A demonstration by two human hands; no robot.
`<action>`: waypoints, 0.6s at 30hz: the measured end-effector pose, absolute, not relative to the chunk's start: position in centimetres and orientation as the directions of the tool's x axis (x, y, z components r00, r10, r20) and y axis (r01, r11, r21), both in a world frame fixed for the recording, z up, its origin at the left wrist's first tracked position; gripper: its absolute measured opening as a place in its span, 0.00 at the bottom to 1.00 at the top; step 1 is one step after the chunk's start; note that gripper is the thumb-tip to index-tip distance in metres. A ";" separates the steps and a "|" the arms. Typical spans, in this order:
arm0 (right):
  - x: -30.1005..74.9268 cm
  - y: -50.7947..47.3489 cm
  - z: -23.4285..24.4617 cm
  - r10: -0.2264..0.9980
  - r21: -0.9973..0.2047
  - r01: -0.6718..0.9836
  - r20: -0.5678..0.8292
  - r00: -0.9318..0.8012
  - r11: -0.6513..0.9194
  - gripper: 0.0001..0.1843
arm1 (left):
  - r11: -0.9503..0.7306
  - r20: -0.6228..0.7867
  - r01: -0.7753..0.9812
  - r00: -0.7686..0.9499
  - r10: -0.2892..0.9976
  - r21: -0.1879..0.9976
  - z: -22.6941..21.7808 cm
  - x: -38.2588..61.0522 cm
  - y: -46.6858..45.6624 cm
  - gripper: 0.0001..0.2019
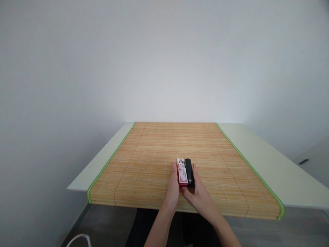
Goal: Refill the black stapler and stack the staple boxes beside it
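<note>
A small white and red box (pixel 182 172) and a black bar-shaped object (pixel 189 172) lie side by side on the bamboo mat (pixel 149 161), near its front edge. My left hand (pixel 173 187) rests against the box's left side, fingers stretched along it. My right hand (pixel 197 192) cups the black object from the right and below, thumb under the pair. Both hands press the two things together between them.
The mat has green edging and covers a white table (pixel 282 168) set against a plain white wall. A white cable (pixel 79 239) lies on the floor at the lower left. A dark handle (pixel 303 161) shows at the right.
</note>
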State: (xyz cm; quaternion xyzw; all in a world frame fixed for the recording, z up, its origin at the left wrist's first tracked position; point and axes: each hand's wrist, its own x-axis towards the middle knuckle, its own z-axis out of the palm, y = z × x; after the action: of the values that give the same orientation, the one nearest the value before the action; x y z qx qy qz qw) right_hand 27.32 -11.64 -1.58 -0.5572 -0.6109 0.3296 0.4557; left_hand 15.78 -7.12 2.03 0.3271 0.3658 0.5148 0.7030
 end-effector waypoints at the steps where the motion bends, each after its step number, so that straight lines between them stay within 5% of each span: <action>1: 27.5 -11.7 -1.8 0.982 -0.916 0.373 0.182 0.053 0.150 0.56 | 0.242 -0.164 -0.485 0.198 0.966 0.840 2.0 15.6 -7.2 0.28; 8: 27.4 -10.1 -3.9 0.958 -0.989 0.149 0.062 0.279 0.021 0.39 | 0.233 -0.161 -0.521 0.181 0.970 0.821 1.9 16.3 -7.9 0.28; 12: 26.8 -9.6 -4.1 0.955 -0.962 0.274 0.091 0.283 0.010 0.39 | 0.242 -0.185 -0.534 0.158 0.970 0.810 2.0 17.3 -8.0 0.27; 18: 27.9 -10.0 -1.9 0.935 -0.994 0.106 0.031 0.352 -0.007 0.39 | 0.299 -0.268 -0.565 0.139 0.953 0.769 1.9 19.9 -7.9 0.27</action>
State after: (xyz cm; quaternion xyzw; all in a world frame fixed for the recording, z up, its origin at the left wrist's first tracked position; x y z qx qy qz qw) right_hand 27.86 -10.00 -1.93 -0.6043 -0.4308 0.3718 0.5577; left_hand 19.86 -7.86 1.87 0.2550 0.3807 0.5342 0.7104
